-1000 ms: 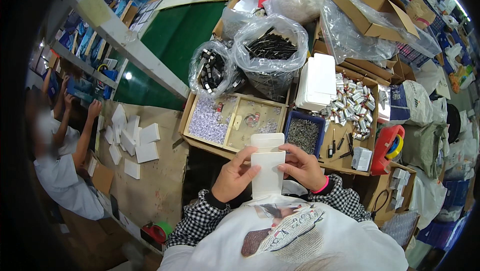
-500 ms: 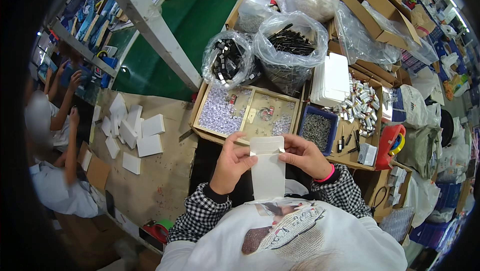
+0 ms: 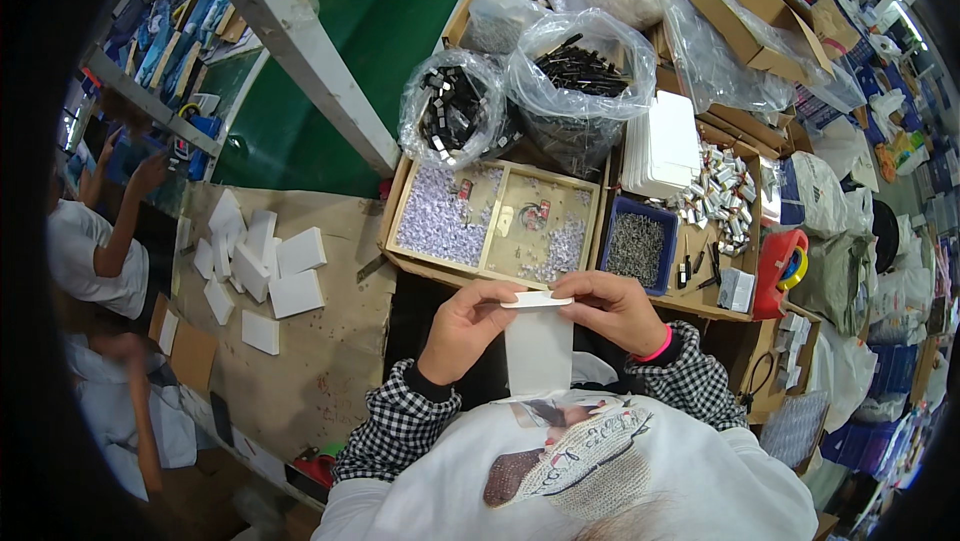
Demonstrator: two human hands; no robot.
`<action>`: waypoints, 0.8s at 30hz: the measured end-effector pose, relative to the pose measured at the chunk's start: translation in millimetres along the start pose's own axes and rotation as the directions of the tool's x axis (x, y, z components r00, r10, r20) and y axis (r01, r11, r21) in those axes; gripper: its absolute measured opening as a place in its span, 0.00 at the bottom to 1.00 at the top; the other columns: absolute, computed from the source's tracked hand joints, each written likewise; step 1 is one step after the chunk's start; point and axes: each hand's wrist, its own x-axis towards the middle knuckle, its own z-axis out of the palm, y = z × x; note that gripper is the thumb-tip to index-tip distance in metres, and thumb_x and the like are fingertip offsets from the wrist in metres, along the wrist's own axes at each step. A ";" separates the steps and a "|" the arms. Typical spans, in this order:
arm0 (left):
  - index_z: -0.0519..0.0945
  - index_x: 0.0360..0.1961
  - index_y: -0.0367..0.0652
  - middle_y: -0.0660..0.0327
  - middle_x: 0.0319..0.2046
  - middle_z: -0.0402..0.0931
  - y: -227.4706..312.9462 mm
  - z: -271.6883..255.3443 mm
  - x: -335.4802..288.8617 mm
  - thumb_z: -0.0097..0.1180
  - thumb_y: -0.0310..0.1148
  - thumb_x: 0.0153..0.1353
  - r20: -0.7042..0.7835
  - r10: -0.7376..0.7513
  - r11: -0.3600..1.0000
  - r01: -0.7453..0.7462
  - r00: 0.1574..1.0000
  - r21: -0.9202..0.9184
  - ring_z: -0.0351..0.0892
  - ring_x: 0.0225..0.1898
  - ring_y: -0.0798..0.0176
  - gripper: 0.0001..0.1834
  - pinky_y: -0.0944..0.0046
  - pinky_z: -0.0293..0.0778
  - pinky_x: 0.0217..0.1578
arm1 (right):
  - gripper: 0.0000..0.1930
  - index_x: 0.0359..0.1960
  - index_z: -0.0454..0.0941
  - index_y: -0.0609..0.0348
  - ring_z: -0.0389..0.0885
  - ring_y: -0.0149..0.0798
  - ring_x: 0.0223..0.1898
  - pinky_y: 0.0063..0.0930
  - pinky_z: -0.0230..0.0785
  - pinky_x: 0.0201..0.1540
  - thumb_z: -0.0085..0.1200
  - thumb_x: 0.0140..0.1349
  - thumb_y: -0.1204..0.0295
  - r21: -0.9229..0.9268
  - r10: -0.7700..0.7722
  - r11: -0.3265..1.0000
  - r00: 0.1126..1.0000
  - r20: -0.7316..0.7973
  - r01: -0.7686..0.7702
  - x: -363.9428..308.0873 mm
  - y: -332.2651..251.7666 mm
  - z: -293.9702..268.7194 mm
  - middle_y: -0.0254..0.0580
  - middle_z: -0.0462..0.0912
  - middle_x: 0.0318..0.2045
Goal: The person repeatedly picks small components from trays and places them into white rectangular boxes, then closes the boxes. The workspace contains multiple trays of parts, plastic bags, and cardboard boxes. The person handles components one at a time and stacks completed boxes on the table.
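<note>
The left hand (image 3: 460, 333) and the right hand (image 3: 618, 315) both grasp the top end of a white box (image 3: 538, 356), fingertips and thumbs pinching the two ends of its end flap (image 3: 538, 300); the box stands before the chest, its broad face toward the wearer. The step in hand appears to be the folding of this flap along its crease; the next move would call for level pressure from both thumbs, so that the edge seats without buckling. Compared with half a second ago, when the flap stood up showing its flat face, it is now bent over and seen nearly edge-on, the hands closer about it. Just beyond lie a divided wooden tray (image 3: 493, 236) of small pale pieces and, beside it, a blue bin (image 3: 666, 269) of small metal parts; farther left, a group of white boxes (image 3: 297, 293) rests on the brown tabletop (image 3: 330, 341), unmoved.
</note>
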 end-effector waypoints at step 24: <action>0.57 0.60 0.37 0.48 0.48 0.69 6.6 59.8 11.7 0.71 0.40 0.37 0.029 0.446 0.373 -0.215 0.894 0.903 0.73 0.46 0.48 0.50 0.56 0.72 0.43 | 0.12 0.40 0.80 0.54 0.78 0.44 0.24 0.30 0.70 0.27 0.57 0.54 0.66 -0.676 -0.332 0.716 0.937 -0.112 0.174 14.1 -40.1 2.7 0.46 0.78 0.23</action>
